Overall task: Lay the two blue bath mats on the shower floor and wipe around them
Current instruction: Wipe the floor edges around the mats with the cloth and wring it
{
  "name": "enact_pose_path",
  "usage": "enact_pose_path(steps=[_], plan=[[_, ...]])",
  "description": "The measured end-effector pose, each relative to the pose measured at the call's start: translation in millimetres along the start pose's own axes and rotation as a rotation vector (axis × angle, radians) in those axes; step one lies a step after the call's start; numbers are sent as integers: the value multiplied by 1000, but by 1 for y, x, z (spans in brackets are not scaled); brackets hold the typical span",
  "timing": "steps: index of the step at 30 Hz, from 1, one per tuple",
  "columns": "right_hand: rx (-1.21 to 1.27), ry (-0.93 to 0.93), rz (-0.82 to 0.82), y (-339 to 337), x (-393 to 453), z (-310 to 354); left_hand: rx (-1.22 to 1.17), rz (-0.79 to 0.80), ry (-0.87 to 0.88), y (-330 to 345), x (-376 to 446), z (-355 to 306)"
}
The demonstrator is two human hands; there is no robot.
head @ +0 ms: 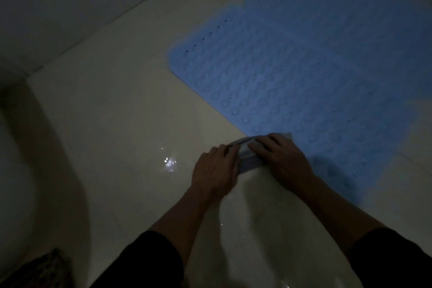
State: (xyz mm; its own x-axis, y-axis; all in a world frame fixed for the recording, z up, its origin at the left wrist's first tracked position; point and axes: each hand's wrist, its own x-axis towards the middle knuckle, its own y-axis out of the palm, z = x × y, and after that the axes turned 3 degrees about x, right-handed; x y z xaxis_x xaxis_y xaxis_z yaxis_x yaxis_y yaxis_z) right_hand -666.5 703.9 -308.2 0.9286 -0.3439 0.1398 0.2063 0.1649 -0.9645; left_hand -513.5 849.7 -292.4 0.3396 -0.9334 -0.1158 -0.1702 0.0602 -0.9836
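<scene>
Two blue bath mats lie flat on the pale shower floor: the nearer mat with round bumps, and a second mat behind it, overlapping it. At the near mat's front edge a folded grey cloth rests on the floor. My left hand lies on the cloth's left end, fingers curled over its edge. My right hand lies on its right end, fingers bent over the fold. The light is dim.
A tiled wall meets the floor at the upper left. A curved white fixture stands at the left edge. Wet glints show on the floor left of my hands. A patterned dark object sits at the bottom left.
</scene>
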Motion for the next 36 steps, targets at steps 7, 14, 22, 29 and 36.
enact_pose_path(steps=[7, 14, 22, 29, 36], plan=[[-70, -19, -109, 19, 95, 15, -34, 94, -17, -33, 62, 86], [-150, 87, 0, 22, 183, 48, -107, 285, -190, -69, 120, 166], [80, 141, 329, 18, 239, 83, -180, 260, -352, -76, 123, 238], [65, 84, 238, 31, 286, 88, -230, 158, -424, -81, 122, 266], [-58, -58, 164, 44, 345, 74, -250, 1, -488, -68, 142, 292]])
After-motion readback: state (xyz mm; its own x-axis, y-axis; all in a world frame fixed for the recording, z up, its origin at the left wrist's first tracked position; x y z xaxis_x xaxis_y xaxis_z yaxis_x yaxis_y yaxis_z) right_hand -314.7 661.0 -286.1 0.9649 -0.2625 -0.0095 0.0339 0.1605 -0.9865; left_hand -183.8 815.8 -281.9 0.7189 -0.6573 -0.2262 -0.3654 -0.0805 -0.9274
